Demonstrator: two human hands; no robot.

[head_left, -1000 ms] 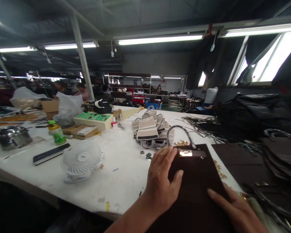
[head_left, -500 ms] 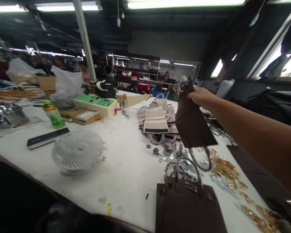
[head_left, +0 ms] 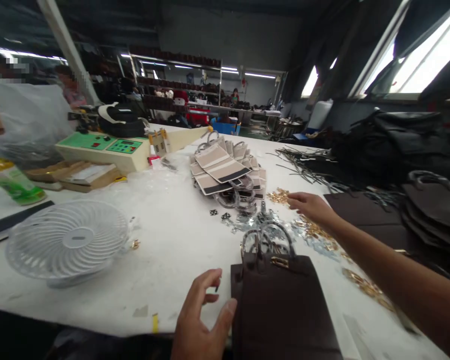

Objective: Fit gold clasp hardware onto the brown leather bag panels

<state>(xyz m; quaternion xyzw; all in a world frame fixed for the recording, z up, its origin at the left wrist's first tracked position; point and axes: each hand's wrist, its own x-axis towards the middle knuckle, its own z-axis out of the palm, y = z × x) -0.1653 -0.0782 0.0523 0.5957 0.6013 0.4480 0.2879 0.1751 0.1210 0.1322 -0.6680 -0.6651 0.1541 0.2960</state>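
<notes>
My left hand (head_left: 200, 315) is open at the near table edge, fingers curved and thumb apart, just left of a dark brown handbag (head_left: 285, 305). The bag has wrapped handles and a gold-coloured clasp. A small black piece (head_left: 218, 286) shows by my left fingertips; it looks to lie on the table. My right hand (head_left: 303, 204) reaches over the table beside loose gold-coloured metal fittings (head_left: 278, 195). Its fingertips are close together, and what they hold, if anything, is hidden. To its left lies a pile of beige-and-brown bag pieces (head_left: 221, 165) with wrapped handles.
A white fan (head_left: 73, 237) stands at left. Behind it are a green-labelled bottle (head_left: 17, 182), a cardboard box (head_left: 90, 175) and a green-panelled machine (head_left: 108, 145). Silvery bits and gold fittings lie right of the handbag. Dark bag pieces (head_left: 435, 205) are stacked at far right.
The dark bag panel has left my right hand, which is lower and near the gold fittings. The pile's top pieces lie differently. My left hand has come into view. The camera has turned right.
</notes>
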